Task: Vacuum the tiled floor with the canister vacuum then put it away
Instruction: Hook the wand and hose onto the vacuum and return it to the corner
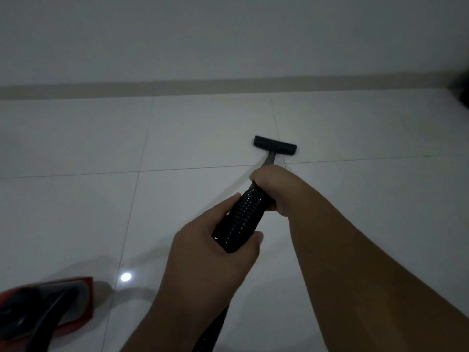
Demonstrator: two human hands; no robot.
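- Out on the tiled floor, ahead of the person, one black floor nozzle lies flat; it is a short, straight bar with rounded ends, matte, set crosswise on a thin grey wand, so the two make a T
- the floor is large, pale, glossy tiles with thin dark joints; one joint runs across and two run away towards the wall; one round bright light spot reflects in the glaze
- one black hose, ribbed in close rings and slightly shiny, rises from the wand towards the camera and passes on down under the left wrist
- two bare hands hold it, both wrapped round; the right hand grips the upper end where the ribs meet the wand, knuckles up; the left hand grips just below it, fingers over the far side and thumb on the near side
- one canister vacuum, red shell with black, smooth, curved parts, sits on the floor at the lower left, blurred, well apart from the nozzle
- one flat beige skirting strip runs along the foot of a plain grey wall
- one dark shape shows at the right edge; I cannot tell what it is
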